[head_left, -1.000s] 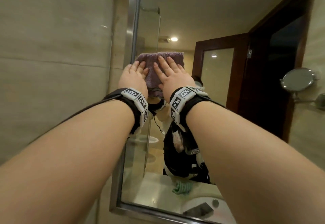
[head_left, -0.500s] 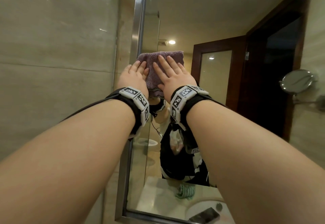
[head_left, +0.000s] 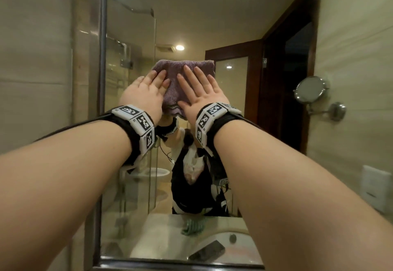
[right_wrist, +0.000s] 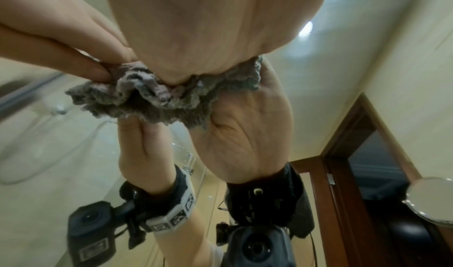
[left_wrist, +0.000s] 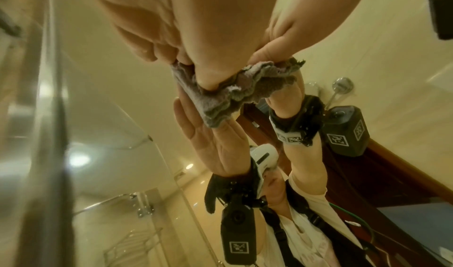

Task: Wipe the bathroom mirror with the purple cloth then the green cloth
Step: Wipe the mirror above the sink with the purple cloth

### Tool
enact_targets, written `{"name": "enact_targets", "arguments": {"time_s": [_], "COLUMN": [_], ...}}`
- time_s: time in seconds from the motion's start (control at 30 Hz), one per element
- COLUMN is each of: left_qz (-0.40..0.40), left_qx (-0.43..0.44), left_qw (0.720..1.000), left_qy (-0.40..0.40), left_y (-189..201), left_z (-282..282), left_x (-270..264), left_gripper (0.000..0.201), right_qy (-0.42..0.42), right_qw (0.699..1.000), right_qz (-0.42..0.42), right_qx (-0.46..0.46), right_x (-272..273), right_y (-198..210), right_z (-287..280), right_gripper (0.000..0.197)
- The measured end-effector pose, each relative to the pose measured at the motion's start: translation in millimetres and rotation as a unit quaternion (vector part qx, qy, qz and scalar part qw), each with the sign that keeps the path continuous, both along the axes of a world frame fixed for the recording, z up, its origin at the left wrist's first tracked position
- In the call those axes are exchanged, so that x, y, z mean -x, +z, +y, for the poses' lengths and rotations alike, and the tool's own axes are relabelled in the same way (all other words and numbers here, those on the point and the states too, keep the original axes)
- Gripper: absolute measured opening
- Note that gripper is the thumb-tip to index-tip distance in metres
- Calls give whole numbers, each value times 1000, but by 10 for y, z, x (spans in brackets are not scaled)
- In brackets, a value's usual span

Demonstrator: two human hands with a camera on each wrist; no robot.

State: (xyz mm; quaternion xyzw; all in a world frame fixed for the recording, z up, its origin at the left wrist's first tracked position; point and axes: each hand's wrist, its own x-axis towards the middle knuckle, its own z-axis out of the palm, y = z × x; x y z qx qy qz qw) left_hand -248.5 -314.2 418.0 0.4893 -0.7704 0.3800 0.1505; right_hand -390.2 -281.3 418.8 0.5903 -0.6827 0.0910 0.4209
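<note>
Both hands press flat against a purple cloth (head_left: pixel 182 72) on the bathroom mirror (head_left: pixel 212 15), arms reaching up and forward. Left hand (head_left: pixel 144 92) lies on the cloth's left part with fingers straight and together; right hand (head_left: pixel 200 92) lies on its right part with fingers straight and slightly spread. Neither hand grips the cloth: open palms and fingers pin it to the glass. Each wrist wears a black band with white marker tiles. In the wrist views the cloth's ruffled lower edge hangs bunched under the heels of the palms. Beyond the hands, the cloth sits in the mirror's left-middle area, near its metal frame (head_left: pixel 103 58). Lower in the reflection, a green cloth (head_left: pixel 192 227) lies on the pale counter beside the sink (head_left: pixel 231 247). On the right wall, a small round mirror (head_left: pixel 310 88) sticks out on a metal arm.
</note>
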Motion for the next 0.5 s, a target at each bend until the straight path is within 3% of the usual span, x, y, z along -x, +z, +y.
{"name": "enact_targets", "arguments": {"time_s": [0.5], "left_qz": [14], "left_qx": [7], "left_qw": [992], "left_qy": [-122], "left_y": [144], "left_z": [875], "left_x": [1494], "left_gripper": [59], "right_qy": [-40], "right_qw": [998], "right_qz": [-46], "right_qx": [21], "right_x": [1507], "right_y": [104], "right_z": [1082], "right_gripper": [63]}}
